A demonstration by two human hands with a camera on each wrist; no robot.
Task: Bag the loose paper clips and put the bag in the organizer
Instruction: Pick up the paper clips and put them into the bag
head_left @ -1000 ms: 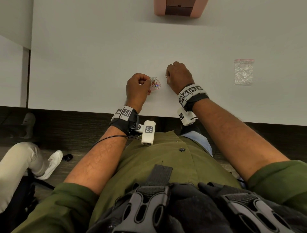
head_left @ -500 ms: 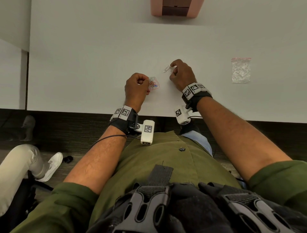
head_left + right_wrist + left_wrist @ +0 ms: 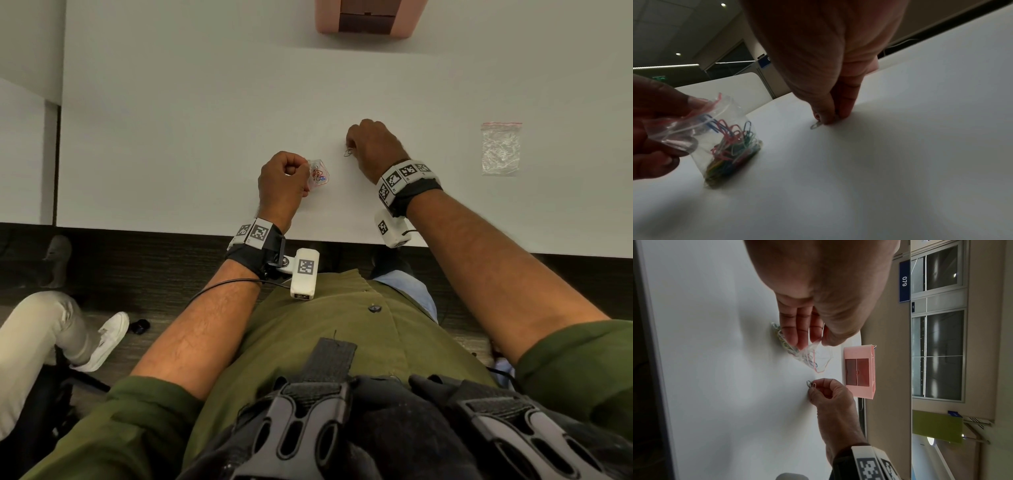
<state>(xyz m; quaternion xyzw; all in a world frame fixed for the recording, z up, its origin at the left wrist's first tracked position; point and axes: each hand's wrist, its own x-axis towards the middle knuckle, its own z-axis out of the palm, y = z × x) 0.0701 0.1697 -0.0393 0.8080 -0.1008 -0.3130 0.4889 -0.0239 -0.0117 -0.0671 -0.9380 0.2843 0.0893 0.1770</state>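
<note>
My left hand point(image 3: 284, 181) pinches the open mouth of a small clear zip bag point(image 3: 318, 175) with a red seal line, standing on the white table. The bag point(image 3: 729, 144) holds several coloured paper clips. To its right my right hand point(image 3: 371, 147) pinches paper clips point(image 3: 348, 152) at the table surface; the clips point(image 3: 815, 125) stick out under the fingertips. In the left wrist view the clips point(image 3: 811, 384) show as two between thumb and finger, with the bag point(image 3: 807, 356) just beside them. The pink organizer point(image 3: 366, 17) stands at the far table edge.
A second clear zip bag point(image 3: 500, 149) lies flat on the table to the right. The table's near edge point(image 3: 205, 231) runs just behind my wrists. Another person's leg and white shoe point(image 3: 102, 342) are on the floor at the left.
My right hand moved out from beside the bag to a spot farther up and right, then lowered its fingertips onto the clips there. The left hand kept holding the bag in place.
</note>
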